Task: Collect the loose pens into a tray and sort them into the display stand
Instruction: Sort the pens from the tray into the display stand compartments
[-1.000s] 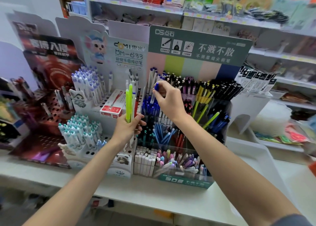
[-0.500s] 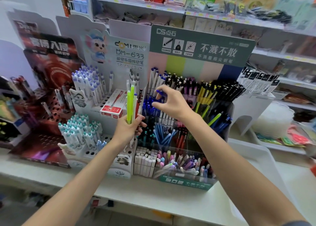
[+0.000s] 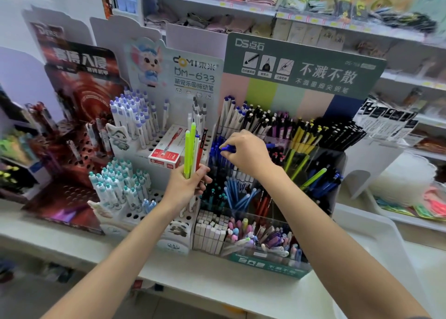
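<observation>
Left hand (image 3: 187, 186), centre frame: fingers curled round an upright bundle of pens (image 3: 190, 149), two neon-green, one white, one red. Up-right of it, right hand (image 3: 248, 154) pinches a blue pen (image 3: 226, 148). Only its end shows, pointing left, just above the blue-pen compartment (image 3: 213, 156) of the display stand (image 3: 265, 265).

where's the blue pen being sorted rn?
Head view, centre: the blue pen is pinched in the right hand, over the blue-pen compartment of the green display stand, just right of the pen bundle held upright by the left hand.
</observation>
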